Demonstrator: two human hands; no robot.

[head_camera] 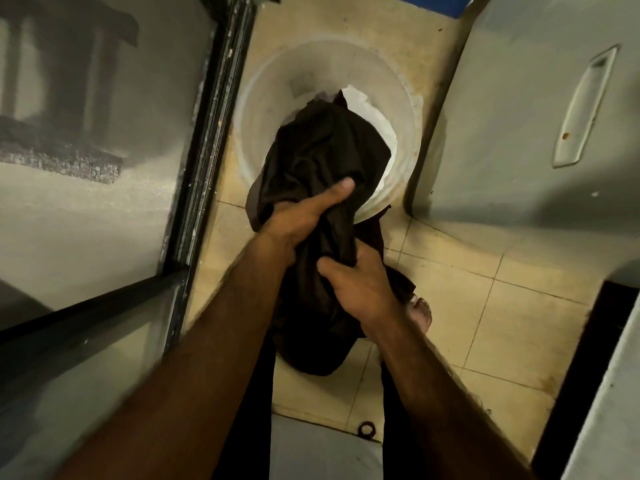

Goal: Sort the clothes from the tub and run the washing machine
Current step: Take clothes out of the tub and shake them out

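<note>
Dark brown crumpled cloth garment (322,147) is held up over the near side of a round, translucent white plastic tub (263,84), which stands on a floor of pale cream square tiles (519,323). Both hands hold it. The left hand (301,220) grips a bunched fold with its fingers wrapped into the fabric and its thumb lying straight along the top. The right hand (363,289), just below and beside it, clenches another gather of the same cloth. The garment's upper part spreads across the tub's opening and hides its near rim, and the lower part hangs in a rounded bundle beneath the hands. Behind the garment, inside the tub, a crumpled white cloth (360,98) lies against the far right wall. A greyish square patch (301,84) on the tub's inner wall is too blurred to read. To the left of the tub stands a dusty black metal door frame (214,133) with a clouded glass pane (104,168). To the right is a grey-white appliance panel (519,116) with a recessed oblong handle (585,105); its corner sits close to the tub. A bare foot (422,313) rests on the tiles just right of the hanging cloth, and a small dark metal ring (367,429) lies on the floor nearer the camera.
</note>
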